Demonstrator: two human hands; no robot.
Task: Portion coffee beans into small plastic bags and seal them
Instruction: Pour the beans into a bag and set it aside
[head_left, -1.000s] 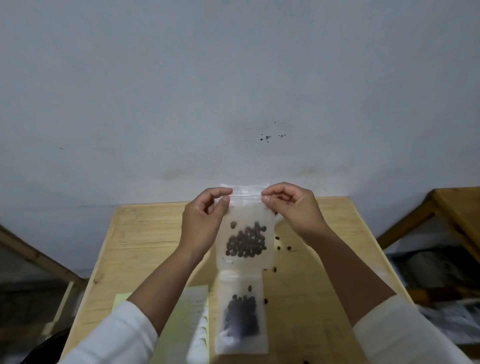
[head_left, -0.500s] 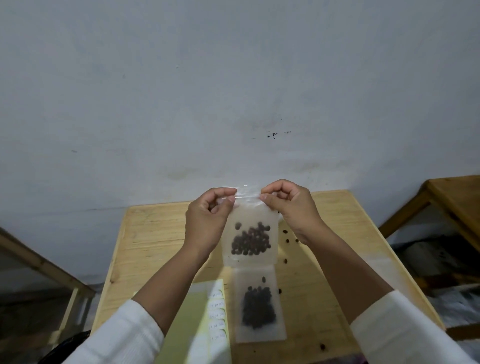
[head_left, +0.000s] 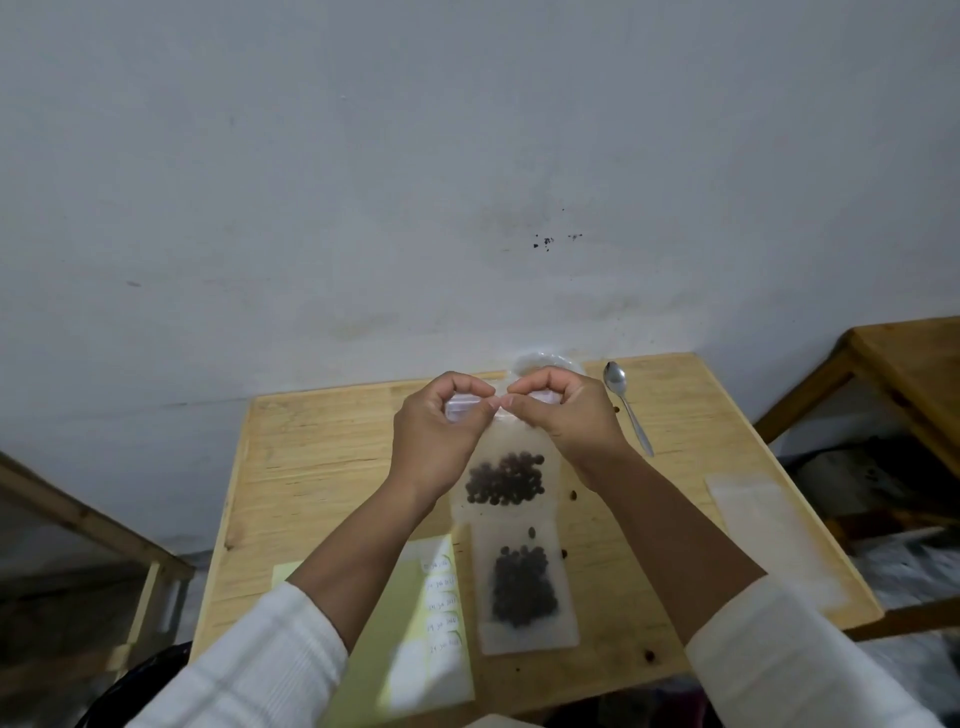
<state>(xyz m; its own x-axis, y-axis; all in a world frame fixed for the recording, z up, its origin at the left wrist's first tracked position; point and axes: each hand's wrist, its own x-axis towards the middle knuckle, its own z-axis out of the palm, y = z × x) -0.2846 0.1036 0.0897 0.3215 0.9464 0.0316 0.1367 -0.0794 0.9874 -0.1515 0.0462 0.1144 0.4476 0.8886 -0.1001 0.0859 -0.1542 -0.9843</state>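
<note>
I hold a small frosted plastic bag (head_left: 506, 457) upright above the wooden table (head_left: 322, 457); a clump of dark coffee beans (head_left: 506, 479) sits in its lower half. My left hand (head_left: 439, 431) and my right hand (head_left: 569, 421) both pinch the bag's top strip, fingertips almost meeting at the middle. Below it, a second bag of beans (head_left: 524, 587) lies flat on the table.
A metal spoon (head_left: 626, 402) lies at the table's back right, beside a clear plastic container (head_left: 545, 362) behind my hands. A label sheet (head_left: 436, 608) on green paper lies front left. Empty bags (head_left: 769, 540) lie at the right. Loose beans (head_left: 574, 496) are scattered about.
Both hands have slid inward along the bag's top strip, from its corners to its middle. The view has tilted down, showing more of the table.
</note>
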